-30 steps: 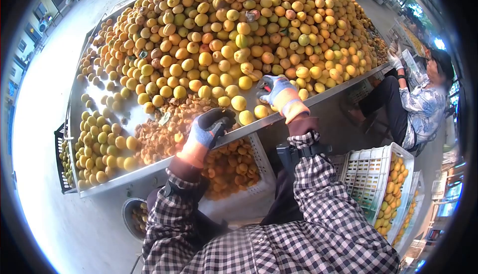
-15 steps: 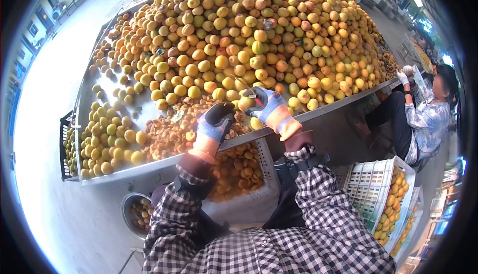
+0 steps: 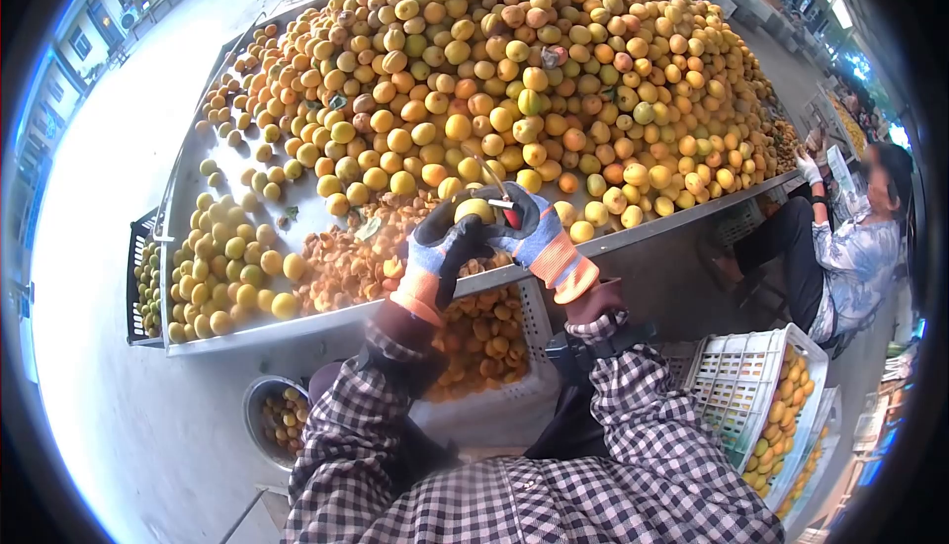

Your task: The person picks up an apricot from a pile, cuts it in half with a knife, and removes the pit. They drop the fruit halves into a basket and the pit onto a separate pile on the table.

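Note:
A yellow-green apricot [image 3: 474, 211] sits between my two gloved hands, over the front edge of the metal table. My left hand [image 3: 435, 248] is closed around its left and lower side. My right hand [image 3: 531, 233] presses against its right side and grips a small red-handled tool [image 3: 511, 216], whose thin curved metal end rises above the fruit. Its exact kind does not show. Just behind and left of my hands lies a heap of split apricot pieces [image 3: 341, 265]. Beyond rises a large pile of whole apricots [image 3: 455, 80].
Under the table edge, a white crate [image 3: 536, 322] holds apricot halves. A metal bucket [image 3: 259, 445] with fruit stands at lower left, a black crate [image 3: 138, 322] at far left. White crates [image 3: 736, 386] of apricots stand at right, near a seated person [image 3: 850, 257] in white gloves.
My left hand has come up to the apricot in my right hand and closed on it. The view has shifted slightly.

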Available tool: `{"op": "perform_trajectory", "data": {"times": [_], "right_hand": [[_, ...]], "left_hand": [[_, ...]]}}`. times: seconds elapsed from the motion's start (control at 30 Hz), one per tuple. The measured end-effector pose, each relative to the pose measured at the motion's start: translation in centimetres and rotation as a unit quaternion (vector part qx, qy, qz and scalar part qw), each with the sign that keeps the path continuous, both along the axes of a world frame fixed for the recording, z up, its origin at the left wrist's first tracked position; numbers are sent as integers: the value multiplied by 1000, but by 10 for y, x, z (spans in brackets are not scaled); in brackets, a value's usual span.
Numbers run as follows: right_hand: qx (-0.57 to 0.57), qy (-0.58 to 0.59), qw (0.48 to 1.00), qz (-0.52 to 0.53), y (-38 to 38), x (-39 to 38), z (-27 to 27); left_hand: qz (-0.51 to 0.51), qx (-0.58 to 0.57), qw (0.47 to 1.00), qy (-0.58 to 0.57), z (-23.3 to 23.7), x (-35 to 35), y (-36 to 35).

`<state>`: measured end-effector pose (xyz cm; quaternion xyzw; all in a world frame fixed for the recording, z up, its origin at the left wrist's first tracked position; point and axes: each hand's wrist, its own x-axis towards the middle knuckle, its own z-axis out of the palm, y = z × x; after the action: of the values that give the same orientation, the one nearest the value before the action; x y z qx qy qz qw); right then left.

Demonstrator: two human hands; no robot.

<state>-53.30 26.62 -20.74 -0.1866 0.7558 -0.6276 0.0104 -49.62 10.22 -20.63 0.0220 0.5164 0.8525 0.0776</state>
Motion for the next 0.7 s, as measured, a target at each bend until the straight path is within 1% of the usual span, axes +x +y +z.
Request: {"op": "perform_trajectory", "data": {"times": [0.1,0.13,0.17,0.2,0.23,0.27,0.3,0.33,0.37,0.4,0.43,0.47,0.5,0.53,0.57,0.6,0.63,0.7], "right_hand": [[-17,34,999,6,1,5,7],[6,64,998,11,1,9,15],[5,64,998,8,1,12,17],[62,82,995,5,2,14,19],[119,100,988,3,2,16,19],[198,144,969,-22,1,16,15],[198,145,969,-22,1,14,13],[122,99,988,10,1,12,11],[44,53,997,43,0,9,7],[12,93,996,10,-2,4,-4],[-78,69,994,21,-5,7,10],[-101,35,994,7,-4,10,18],[-125,1,992,-5,0,13,23],[-126,2,992,-3,2,16,30],[-19,53,998,-41,4,20,37],[89,103,987,-80,6,22,40],[89,104,987,-79,6,23,39],[148,144,977,-61,5,25,34]], "left_hand": [[2,12,1000,-5,0,0,0],[0,12,1000,-5,1,-1,-4],[-28,-51,998,11,2,-5,-12],[-57,-112,992,26,3,-7,-18],[-59,-113,992,26,0,-8,-22],[-64,-134,989,18,-6,-11,-25],[-66,-155,986,10,-10,-12,-29],[-92,-160,983,-6,-1,-11,-33],[-90,-161,983,-4,6,-8,-33],[-94,-89,991,-15,15,-4,-29],[-98,-16,995,-26,23,0,-26],[-105,19,994,-21,28,3,-25],[-104,17,994,-20,30,5,-25],[-99,62,993,-34,31,6,-24],[-94,109,988,-48,34,7,-24],[-99,100,989,-42,37,7,-24],[-99,100,989,-41,36,7,-22],[-76,54,995,-19,30,6,-21]]}}
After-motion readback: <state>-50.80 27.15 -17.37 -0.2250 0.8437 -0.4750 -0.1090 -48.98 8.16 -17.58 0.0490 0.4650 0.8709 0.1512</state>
